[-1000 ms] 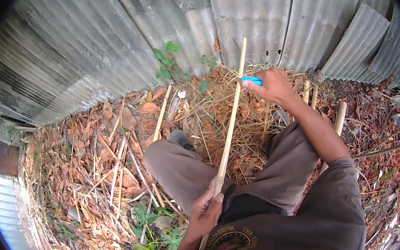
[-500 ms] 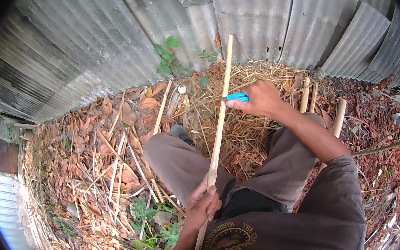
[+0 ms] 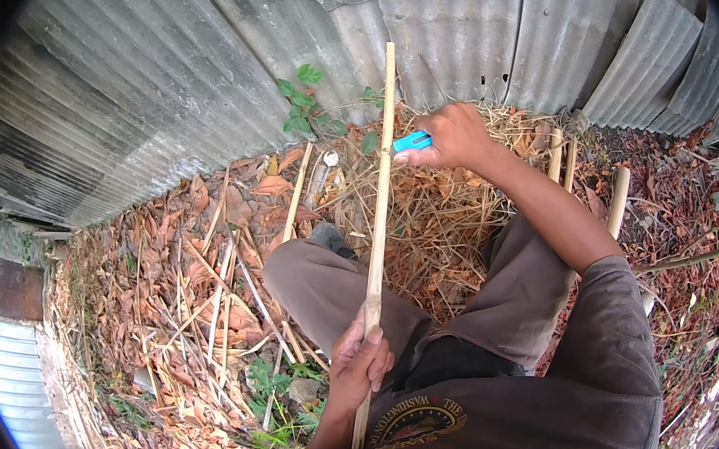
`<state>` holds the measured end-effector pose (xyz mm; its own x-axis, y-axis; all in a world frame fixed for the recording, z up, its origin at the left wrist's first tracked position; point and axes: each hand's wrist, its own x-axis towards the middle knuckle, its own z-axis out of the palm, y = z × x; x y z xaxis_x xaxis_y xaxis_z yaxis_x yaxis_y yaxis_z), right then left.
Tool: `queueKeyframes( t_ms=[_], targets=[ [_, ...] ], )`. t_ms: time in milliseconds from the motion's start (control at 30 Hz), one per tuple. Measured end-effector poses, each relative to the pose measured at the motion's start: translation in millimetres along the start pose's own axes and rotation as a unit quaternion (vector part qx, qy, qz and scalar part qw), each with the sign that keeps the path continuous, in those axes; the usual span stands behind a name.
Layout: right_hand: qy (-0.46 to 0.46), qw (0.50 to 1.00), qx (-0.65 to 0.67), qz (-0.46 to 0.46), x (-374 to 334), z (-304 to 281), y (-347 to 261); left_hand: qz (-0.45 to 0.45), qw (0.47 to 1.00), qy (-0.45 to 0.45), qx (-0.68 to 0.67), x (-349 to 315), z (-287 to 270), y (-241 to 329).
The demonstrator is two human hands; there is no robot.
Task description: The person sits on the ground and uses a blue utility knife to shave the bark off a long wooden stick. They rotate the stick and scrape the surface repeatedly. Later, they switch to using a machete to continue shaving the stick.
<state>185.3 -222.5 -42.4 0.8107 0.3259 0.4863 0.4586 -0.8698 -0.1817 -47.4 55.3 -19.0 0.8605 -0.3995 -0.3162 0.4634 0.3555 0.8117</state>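
A long pale wooden stick (image 3: pixel 379 222) slants up from my lap, its far end reaching in front of the metal sheeting. My left hand (image 3: pixel 361 360) is wrapped round its lower part, close to my belly. Farther up, my right hand (image 3: pixel 447 138) grips a bright blue utility knife (image 3: pixel 412 141). The knife's front end meets the stick's right side; its blade is too small to make out clearly.
Corrugated metal sheets (image 3: pixel 452 22) form a wall ahead. Dry leaves (image 3: pixel 177 244) and thin sticks (image 3: pixel 296 192) cover the ground at left. Shavings and straw (image 3: pixel 439 234) lie between my knees. Thicker poles (image 3: pixel 617 197) rest beside my right leg, and a green plant (image 3: pixel 299 108) grows by the wall.
My right hand and the knife have moved farther up along the stick, away from me. The stick's far end has swung slightly left, with my left hand still holding it.
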Motion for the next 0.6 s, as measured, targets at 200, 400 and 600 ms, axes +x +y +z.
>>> queueKeyframes(
  t_ms=[200, 400, 600],
  targets=[
    [-0.03, 0.985, -0.01, 0.172, 22, -17, 50, -0.032, 0.999, -0.023, 0.003, -5, 6, -3],
    [-0.002, 0.916, -0.002, 0.402, 15, -19, 121, -0.087, 0.993, -0.072, 0.04, -16, 5, -12],
    [-0.04, 0.881, 0.035, 0.47, -26, -18, 148, -0.026, 0.996, 0.007, 0.086, -11, -8, -12]
  ],
)
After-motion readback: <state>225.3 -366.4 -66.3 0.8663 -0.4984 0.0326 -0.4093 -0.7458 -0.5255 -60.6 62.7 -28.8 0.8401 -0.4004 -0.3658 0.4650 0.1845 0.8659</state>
